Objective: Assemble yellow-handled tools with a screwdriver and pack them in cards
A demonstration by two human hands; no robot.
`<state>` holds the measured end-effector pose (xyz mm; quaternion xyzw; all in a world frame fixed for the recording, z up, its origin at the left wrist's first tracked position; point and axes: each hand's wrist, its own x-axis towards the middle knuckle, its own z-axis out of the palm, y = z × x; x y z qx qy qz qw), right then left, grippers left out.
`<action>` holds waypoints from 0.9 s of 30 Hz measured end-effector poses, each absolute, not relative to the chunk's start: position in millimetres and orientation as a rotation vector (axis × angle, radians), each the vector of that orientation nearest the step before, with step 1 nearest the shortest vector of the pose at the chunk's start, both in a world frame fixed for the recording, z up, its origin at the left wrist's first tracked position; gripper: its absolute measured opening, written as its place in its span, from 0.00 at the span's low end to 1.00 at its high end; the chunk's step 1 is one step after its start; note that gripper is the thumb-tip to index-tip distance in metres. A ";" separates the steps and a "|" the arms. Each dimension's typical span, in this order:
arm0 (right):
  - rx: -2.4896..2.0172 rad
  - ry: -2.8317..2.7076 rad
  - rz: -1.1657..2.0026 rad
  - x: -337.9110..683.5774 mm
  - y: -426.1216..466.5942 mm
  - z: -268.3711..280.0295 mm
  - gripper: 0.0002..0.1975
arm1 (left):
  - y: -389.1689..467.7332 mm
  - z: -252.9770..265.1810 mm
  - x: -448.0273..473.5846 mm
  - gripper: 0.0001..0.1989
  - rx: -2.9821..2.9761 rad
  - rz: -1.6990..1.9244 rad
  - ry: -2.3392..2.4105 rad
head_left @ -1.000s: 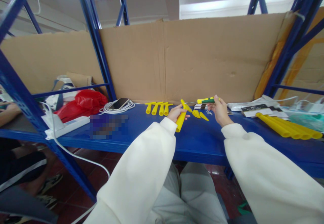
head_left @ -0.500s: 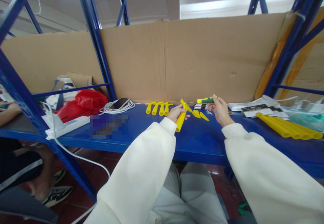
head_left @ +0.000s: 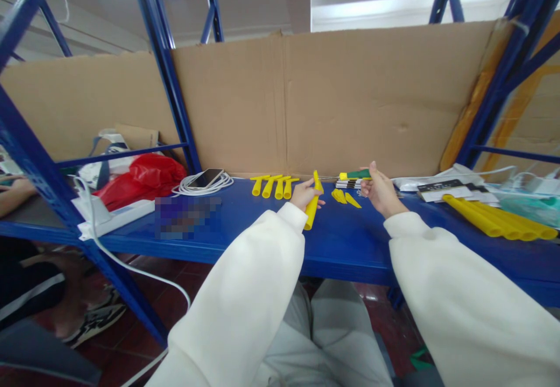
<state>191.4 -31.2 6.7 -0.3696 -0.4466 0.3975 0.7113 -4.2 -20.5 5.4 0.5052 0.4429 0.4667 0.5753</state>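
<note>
My left hand [head_left: 303, 194] is closed round a yellow plastic tube [head_left: 311, 215], which has a flat yellow piece [head_left: 317, 182] at its far end. My right hand [head_left: 380, 188] grips the yellow and green handle of a screwdriver [head_left: 355, 174], held level with its thin shaft pointing left at the flat piece. Whether the tip touches a screw there is too small to tell. Between my hands, several loose yellow flat pieces [head_left: 345, 198] lie on the blue shelf [head_left: 345, 247]. Several yellow tubes with crosspieces [head_left: 279, 188] stand in a row left of my left hand.
Several plain yellow tubes [head_left: 499, 218] lie at the right, near white packets [head_left: 450, 189]. On the left are a phone [head_left: 207, 178] on a coiled white cable, a power strip [head_left: 126, 215] and a red bag [head_left: 144, 177]. Cardboard [head_left: 371, 95] backs the shelf. Another person's hand [head_left: 20, 187] shows far left.
The flat piece on the held tube has turned to a more upright, edge-on angle. My right hand with the screwdriver has shifted only slightly. The neighbour's foot has moved.
</note>
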 end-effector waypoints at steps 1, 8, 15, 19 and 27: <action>-0.805 -0.995 0.907 192.3 -30.7 7.4 0.24 | -20.0 5.3 -4.4 0.38 1.183 1.090 1.038; -0.824 -1.044 1.020 197.0 -26.0 8.0 0.21 | -17.8 4.4 -5.4 0.40 1.160 1.099 1.053; -0.859 -0.953 0.871 196.6 -23.4 3.5 0.20 | -17.3 4.3 -5.4 0.40 1.170 1.093 1.048; -0.847 -0.977 0.861 196.2 -23.5 1.6 0.20 | -14.2 2.2 -6.3 0.40 1.148 1.110 1.041; -0.815 -1.016 0.880 193.2 -31.3 5.5 0.20 | -18.2 5.3 -5.7 0.40 1.182 1.097 1.079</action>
